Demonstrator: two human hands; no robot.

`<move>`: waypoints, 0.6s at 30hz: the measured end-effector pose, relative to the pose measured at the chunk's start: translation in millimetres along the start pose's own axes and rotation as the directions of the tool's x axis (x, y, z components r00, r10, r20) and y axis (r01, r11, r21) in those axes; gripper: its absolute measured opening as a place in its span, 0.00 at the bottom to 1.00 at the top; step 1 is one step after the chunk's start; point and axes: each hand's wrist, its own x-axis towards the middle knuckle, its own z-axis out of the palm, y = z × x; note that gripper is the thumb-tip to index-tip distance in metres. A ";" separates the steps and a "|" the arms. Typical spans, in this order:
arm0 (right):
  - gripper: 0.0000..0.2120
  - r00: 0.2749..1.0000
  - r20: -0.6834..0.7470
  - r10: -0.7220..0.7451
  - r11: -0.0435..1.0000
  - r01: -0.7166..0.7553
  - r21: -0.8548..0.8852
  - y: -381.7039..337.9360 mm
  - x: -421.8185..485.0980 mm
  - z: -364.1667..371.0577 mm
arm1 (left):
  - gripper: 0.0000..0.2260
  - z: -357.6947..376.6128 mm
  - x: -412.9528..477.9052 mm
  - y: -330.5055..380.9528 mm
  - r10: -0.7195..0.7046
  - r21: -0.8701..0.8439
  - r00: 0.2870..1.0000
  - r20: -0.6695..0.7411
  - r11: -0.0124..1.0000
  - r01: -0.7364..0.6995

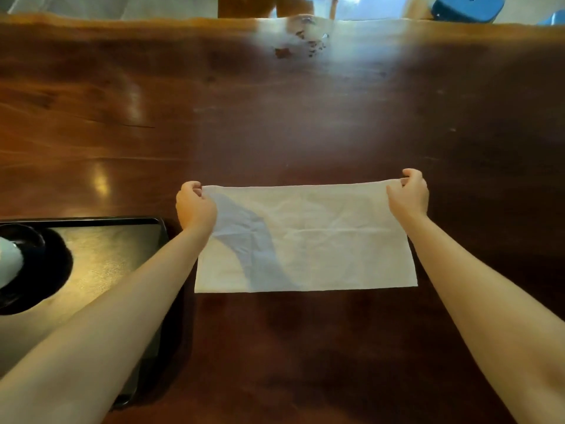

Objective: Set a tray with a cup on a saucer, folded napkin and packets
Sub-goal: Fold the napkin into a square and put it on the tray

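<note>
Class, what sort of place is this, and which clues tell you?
Probably a dining room or café: a long polished wooden table, a black tray with cup and saucer, and a cloth napkin.

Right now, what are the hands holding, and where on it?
The napkin: left hand pinches its far left corner, right hand its far right corner.

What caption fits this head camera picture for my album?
The left hand and right hand pinch far corners of the napkin beside the tray.

Bare forearms [122,301] end in a bare left grip [195,206] and bare right grip [408,194]
</note>
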 end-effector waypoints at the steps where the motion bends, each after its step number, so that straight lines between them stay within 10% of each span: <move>1: 0.22 0.995 -0.060 -0.075 0.988 0.066 -0.139 0.3 -2.8 3.6 | 0.16 2.6 -6.6 -1.5 0.109 0.050 0.994 -0.024 0.993 -0.108; 6: 0.23 0.859 0.061 -0.508 0.846 0.511 -0.154 -17.1 -60.0 54.0 | 0.21 38.2 -58.3 -15.7 0.543 0.233 0.809 0.223 0.777 -0.586; 10: 0.24 0.655 0.449 -0.608 0.652 0.734 -0.189 -35.0 -107.7 120.0 | 0.22 72.2 -73.0 -25.1 0.533 0.438 0.702 0.473 0.549 -0.712; 18: 0.27 0.751 0.404 -0.523 0.598 0.661 -0.454 -13.2 -84.2 128.7 | 0.25 65.2 -44.6 -39.1 0.482 0.568 0.778 0.403 0.535 -0.625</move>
